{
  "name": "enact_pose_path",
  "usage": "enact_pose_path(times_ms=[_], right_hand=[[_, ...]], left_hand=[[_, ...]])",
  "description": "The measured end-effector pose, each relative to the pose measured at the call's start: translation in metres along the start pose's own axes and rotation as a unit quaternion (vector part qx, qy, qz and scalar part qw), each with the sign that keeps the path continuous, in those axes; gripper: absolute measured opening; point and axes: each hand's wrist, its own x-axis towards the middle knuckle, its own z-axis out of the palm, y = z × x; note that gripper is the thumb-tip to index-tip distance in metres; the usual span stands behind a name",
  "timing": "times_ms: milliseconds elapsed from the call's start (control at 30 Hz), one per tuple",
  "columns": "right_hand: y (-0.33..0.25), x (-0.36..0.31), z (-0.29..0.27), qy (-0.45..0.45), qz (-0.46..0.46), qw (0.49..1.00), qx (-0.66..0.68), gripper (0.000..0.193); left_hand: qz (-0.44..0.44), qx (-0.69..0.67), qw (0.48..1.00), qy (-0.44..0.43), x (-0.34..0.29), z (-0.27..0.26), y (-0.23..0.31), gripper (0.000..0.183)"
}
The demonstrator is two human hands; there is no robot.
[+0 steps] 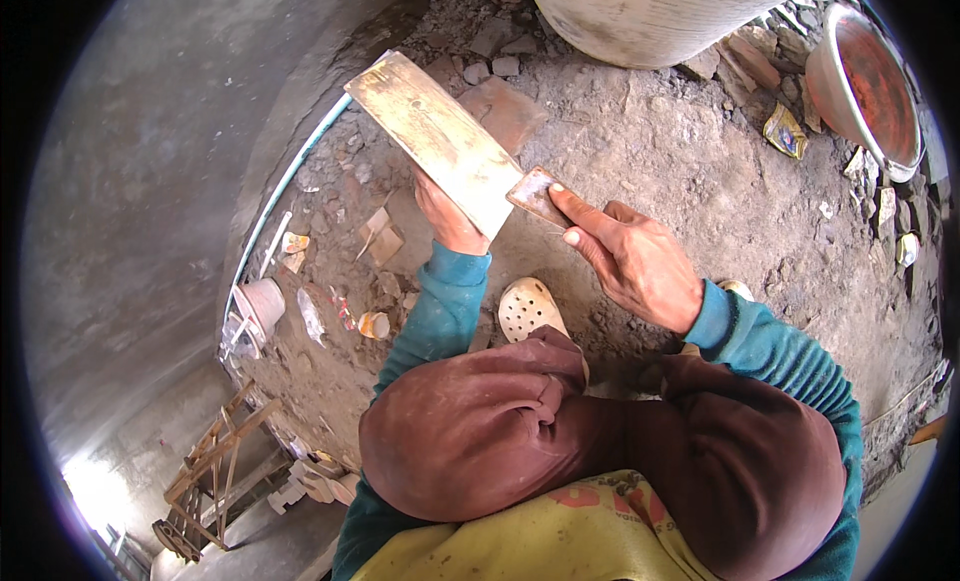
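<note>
My left hand [452, 219] is under a long flat rectangular board [430, 131], pale and yellowish with worn smears, and holds it up at a slant. The board hides most of that hand's fingers. In my right hand [645, 259] is a small rectangular scraper [536, 195] with a brownish, stained blade. The index finger presses along its face and the thumb lies at its near edge. The scraper's far edge meets the lower right end of the board; I cannot tell whether they touch.
Rough dirt floor [640, 151] lies below, with rubble and litter. A big pale sack-like container [650, 26] stands at the far side, a bucket with a reddish inside [875, 86] to its right. At left are a grey wall [150, 161], a pipe [290, 171], a small pot [262, 306] and a wooden frame [215, 461].
</note>
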Motion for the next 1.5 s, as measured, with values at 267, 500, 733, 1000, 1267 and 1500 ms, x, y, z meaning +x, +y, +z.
enact_pose_path(times_ms=[267,500,733,1000,1267,1500], right_hand=[[0.001,-0.001,0.002,0.004,0.005,1.000,0.023,0.046],[-0.013,0.010,0.005,0.009,-0.006,0.999,0.039,0.045],[-0.009,0.015,0.015,0.038,-0.030,0.996,0.073,0.044],[-0.009,0.016,0.016,0.061,-0.039,0.994,0.080,0.043],[-0.013,0.019,0.019,0.017,-0.001,0.996,0.086,0.043],[-0.018,0.023,0.013,0.012,-0.022,0.996,0.087,0.043]], left_hand=[[0.010,0.018,0.999,0.032,0.000,0.004,0.005,0.106],[0.033,0.003,0.988,0.150,0.012,0.000,0.024,0.084],[0.004,0.028,0.992,0.126,0.011,-0.005,0.027,0.089],[0.117,0.065,0.977,0.165,0.016,-0.004,0.023,0.087],[0.005,-0.037,0.991,0.128,0.011,-0.001,0.026,0.079],[0.028,0.029,0.992,0.124,0.020,-0.007,0.029,0.062]])
